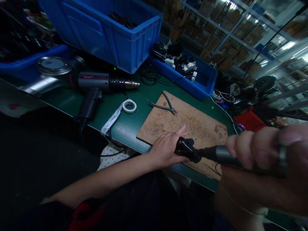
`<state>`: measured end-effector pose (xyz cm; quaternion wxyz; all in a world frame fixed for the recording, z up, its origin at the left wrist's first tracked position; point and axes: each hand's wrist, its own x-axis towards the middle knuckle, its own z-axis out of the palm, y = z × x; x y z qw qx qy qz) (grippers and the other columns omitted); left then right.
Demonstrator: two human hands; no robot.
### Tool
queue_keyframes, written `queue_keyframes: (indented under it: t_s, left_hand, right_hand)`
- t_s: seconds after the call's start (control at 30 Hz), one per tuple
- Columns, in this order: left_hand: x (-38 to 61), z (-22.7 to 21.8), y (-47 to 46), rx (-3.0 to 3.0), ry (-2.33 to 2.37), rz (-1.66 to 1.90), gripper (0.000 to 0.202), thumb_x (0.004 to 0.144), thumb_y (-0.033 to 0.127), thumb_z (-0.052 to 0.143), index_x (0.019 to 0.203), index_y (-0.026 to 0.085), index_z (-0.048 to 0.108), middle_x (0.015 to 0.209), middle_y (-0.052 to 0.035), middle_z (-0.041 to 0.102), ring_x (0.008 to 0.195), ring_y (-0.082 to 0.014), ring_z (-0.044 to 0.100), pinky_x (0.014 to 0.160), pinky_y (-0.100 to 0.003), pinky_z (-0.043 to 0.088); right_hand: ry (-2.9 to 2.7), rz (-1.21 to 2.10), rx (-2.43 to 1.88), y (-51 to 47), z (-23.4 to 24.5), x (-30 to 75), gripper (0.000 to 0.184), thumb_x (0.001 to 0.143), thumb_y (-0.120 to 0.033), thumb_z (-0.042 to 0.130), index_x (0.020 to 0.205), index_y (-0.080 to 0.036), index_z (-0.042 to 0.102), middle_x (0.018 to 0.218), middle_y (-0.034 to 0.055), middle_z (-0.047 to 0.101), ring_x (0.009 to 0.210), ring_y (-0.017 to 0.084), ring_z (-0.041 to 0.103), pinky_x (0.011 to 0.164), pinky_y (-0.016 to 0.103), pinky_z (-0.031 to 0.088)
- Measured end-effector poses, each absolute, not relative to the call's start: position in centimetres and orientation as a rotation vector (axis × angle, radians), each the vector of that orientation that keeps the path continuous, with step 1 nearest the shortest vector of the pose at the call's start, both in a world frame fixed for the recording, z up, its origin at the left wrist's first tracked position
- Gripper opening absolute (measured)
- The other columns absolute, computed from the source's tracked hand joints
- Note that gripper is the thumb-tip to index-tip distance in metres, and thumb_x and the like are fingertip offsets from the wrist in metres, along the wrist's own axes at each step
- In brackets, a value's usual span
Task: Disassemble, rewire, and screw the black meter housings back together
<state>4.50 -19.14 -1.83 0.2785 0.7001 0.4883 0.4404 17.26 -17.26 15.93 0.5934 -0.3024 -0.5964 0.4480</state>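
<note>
My left hand (166, 149) is closed around a glossy black part (189, 150), steadying it at the near edge of a worn brown board (204, 125). Large and close on the right, my right hand (262, 157) wraps round a dark grey power screwdriver (222, 153). Its black nose reaches the right end of the black part and appears to touch it; the tip itself is hard to make out. A pair of cutting pliers (168, 107) lies at the board's far left corner, handles spread, beyond my left hand.
A heat gun (93, 81) lies on the green table (144, 93), near a roll of white tape (129, 106). Behind stand a big blue bin (115, 41) and a low blue tray (204, 83) of black and white parts. An orange-red container (250, 120) sits at right.
</note>
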Motion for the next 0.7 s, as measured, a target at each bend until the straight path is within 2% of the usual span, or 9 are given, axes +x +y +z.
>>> queue_keyframes:
  t_s: [0.13, 0.33, 0.5, 0.7]
  left_hand:
    - [4.7, -2.0, -18.8, 1.825, 1.327, 1.114, 0.116, 0.074, 0.05, 0.082, 0.158, 0.026, 0.006, 0.135, -0.0063, 0.064, 0.124, -0.0288, 0.06, 0.106, -0.047, 0.045]
    - [4.5, -1.8, -18.6, 1.806, 1.33, 1.07, 0.114, 0.074, 0.053, 0.081, 0.158, 0.026, 0.007, 0.134, -0.0056, 0.065, 0.124, -0.0301, 0.06, 0.105, -0.047, 0.045]
    - [4.3, -1.8, -18.5, 1.802, 1.319, 1.05, 0.108, 0.076, 0.054, 0.079, 0.157, 0.025, 0.012, 0.135, -0.0076, 0.064, 0.125, -0.0319, 0.059, 0.105, -0.048, 0.043]
    - [4.2, -1.7, -18.3, 1.815, 1.323, 1.028, 0.102, 0.078, 0.053, 0.077, 0.155, 0.024, 0.016, 0.134, -0.0074, 0.065, 0.125, -0.0319, 0.059, 0.105, -0.05, 0.043]
  right_hand:
    - [-1.388, 1.048, -0.696, -16.6, 14.1, 15.5, 0.015, 0.081, -0.02, 0.066, 0.076, -0.022, 0.053, 0.051, -0.0088, 0.037, 0.038, 0.008, 0.035, 0.042, 0.029, 0.03]
    - [-1.379, 1.115, -0.668, -15.9, 12.5, 15.6, 0.006, 0.084, -0.017, 0.062, 0.083, -0.021, 0.057, 0.057, -0.0064, 0.041, 0.042, 0.01, 0.039, 0.042, 0.029, 0.031]
    - [-1.443, 1.197, -0.66, -15.8, 12.5, 15.4, 0.017, 0.085, -0.022, 0.066, 0.072, -0.021, 0.054, 0.053, -0.0061, 0.042, 0.041, 0.011, 0.042, 0.043, 0.03, 0.034]
    - [-1.441, 1.255, -0.638, -15.4, 12.1, 15.0, 0.022, 0.084, -0.024, 0.068, 0.068, -0.021, 0.053, 0.05, -0.0059, 0.044, 0.04, 0.009, 0.04, 0.043, 0.029, 0.034]
